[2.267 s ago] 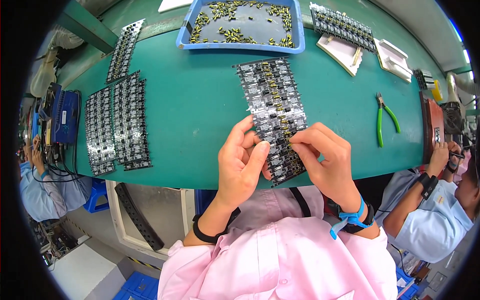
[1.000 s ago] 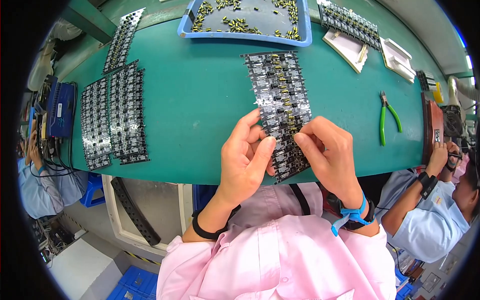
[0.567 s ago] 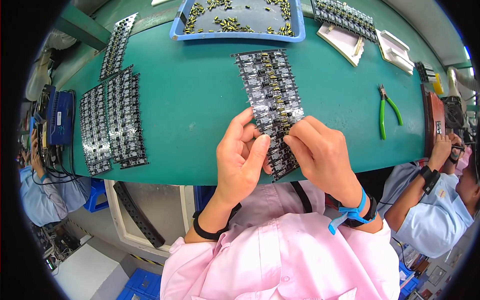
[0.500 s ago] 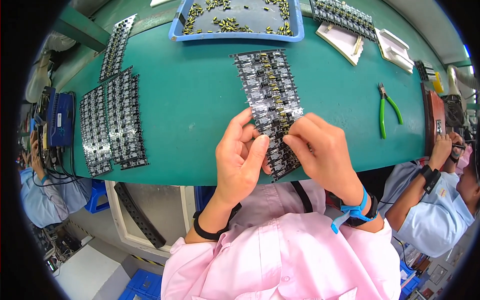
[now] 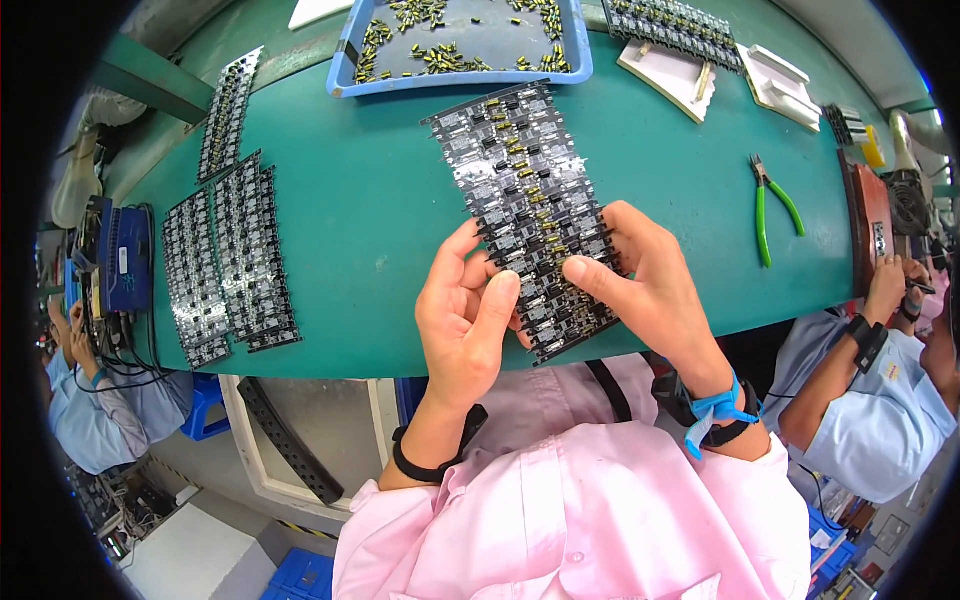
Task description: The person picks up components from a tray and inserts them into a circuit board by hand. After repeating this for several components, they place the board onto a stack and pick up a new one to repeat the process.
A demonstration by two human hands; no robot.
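A long black circuit board panel (image 5: pixel 480 178), with a row of small yellow-and-black cylindrical components down its middle, is held tilted over the green table. My left hand (image 5: pixel 465 310) grips its left edge near the close end, thumb on top and fingers beneath. On the opposite edge my right hand (image 5: pixel 650 285) is closed, its thumb lying over the face of the panel and its fingers behind the edge. Beyond the panel's far end stands a blue tray (image 5: pixel 455 87) with many loose yellow-and-black cylinders in it.
More circuit board panels (image 5: pixel 250 250) lie at the left, and another panel (image 5: pixel 230 115) is farther back. Green-handled cutters (image 5: pixel 763 215) lie at the right. White holders (image 5: pixel 665 82) and a panel (image 5: pixel 672 30) sit at the back right. Co-workers' arms (image 5: pixel 820 385) show at both sides.
My right hand has gone from a pinch over the panel's middle to a grip on its right edge. The panel's far end has swung left and appears raised toward me.
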